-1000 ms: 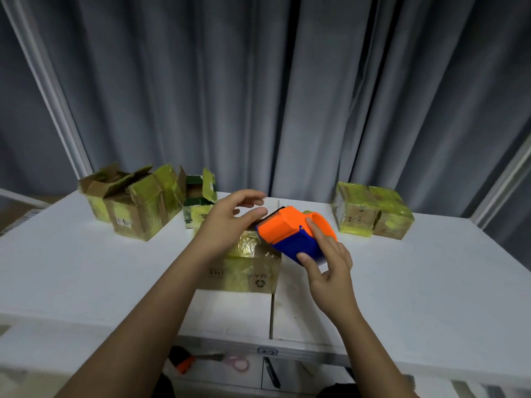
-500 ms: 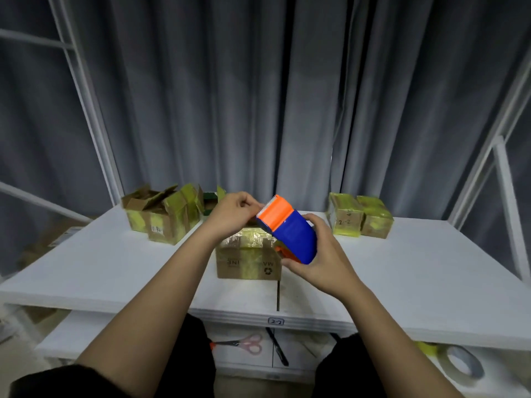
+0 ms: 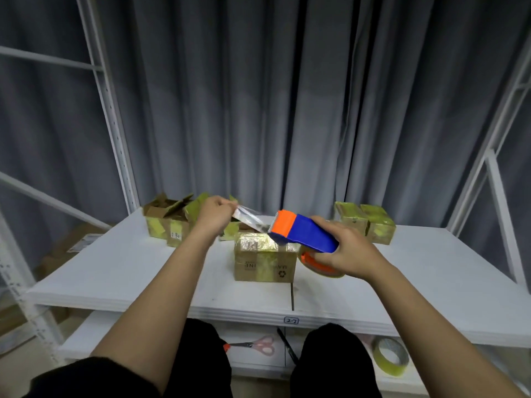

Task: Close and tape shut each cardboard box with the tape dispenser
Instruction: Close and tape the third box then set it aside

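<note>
Closed cardboard box (image 3: 265, 261) at table centre, near edge. Above it: right hand (image 3: 349, 252) grips tape dispenser (image 3: 304, 235); left hand (image 3: 215, 215) pinches free tape strip (image 3: 249, 218), stretched taut. Step: drawing tape. Next, likely: lower strip onto top seam, press.

The shelf's front edge label (image 3: 291, 320) reads "2-2"; the center box (image 3: 264, 261) shows upside-down letters "INE" and "MA".
</note>
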